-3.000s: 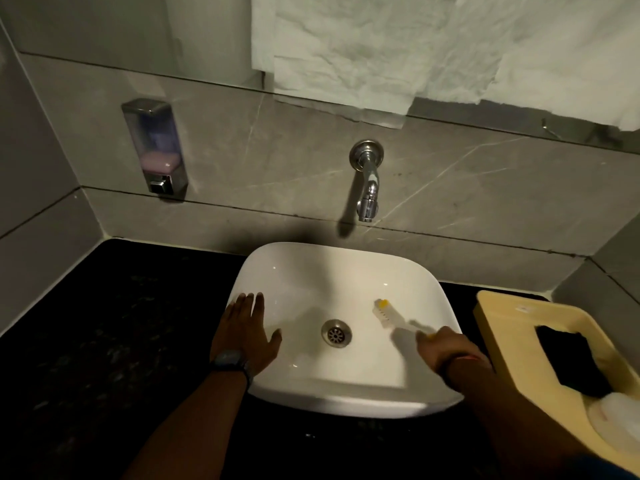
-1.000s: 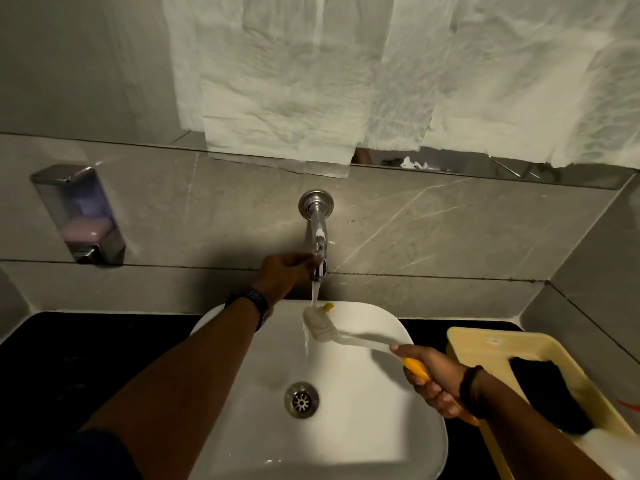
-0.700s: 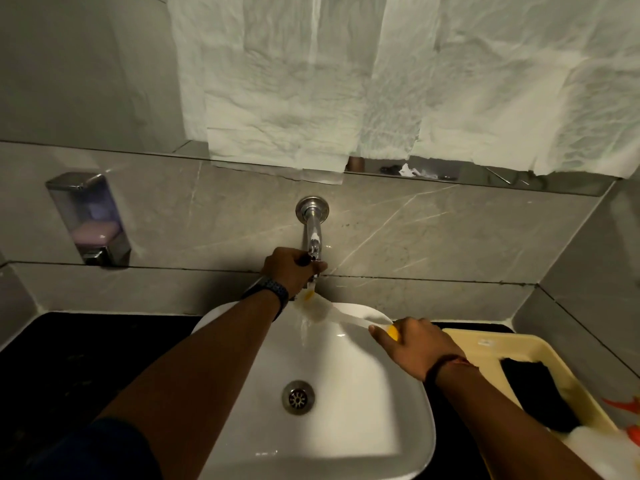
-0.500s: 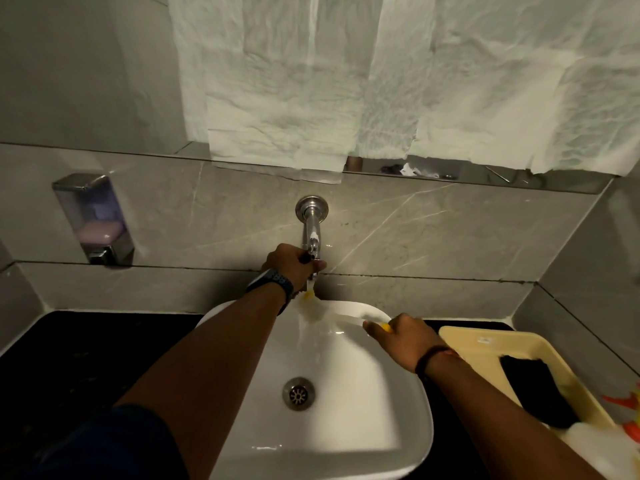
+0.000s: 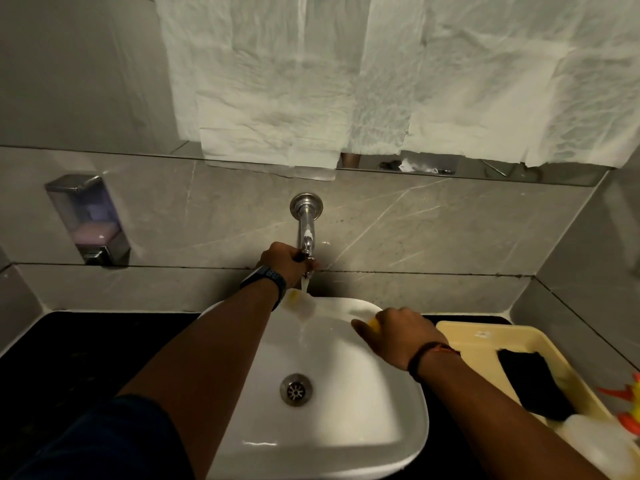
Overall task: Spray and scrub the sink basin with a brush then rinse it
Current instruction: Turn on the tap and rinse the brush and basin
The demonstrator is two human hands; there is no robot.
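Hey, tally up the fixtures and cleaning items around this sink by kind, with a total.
White ceramic sink basin: 1
Chrome wall tap: 1
Wall-mounted soap dispenser: 1
Yellow-handled scrub brush: 1
Pale yellow plastic tray: 1
Black cloth in the tray: 1
Total: 6

Sink (image 5: 346, 403): glossy white ceramic-looking. Tap (image 5: 306, 233) & drain (image 5: 295, 389): shiny metal. Wall tiles (image 5: 433, 230): smooth grey stone look. Tabletop (image 5: 69, 358): dark, speckled. Tray (image 5: 485, 337): matt yellow plastic. Paper sheets (image 5: 311, 81): crinkled.
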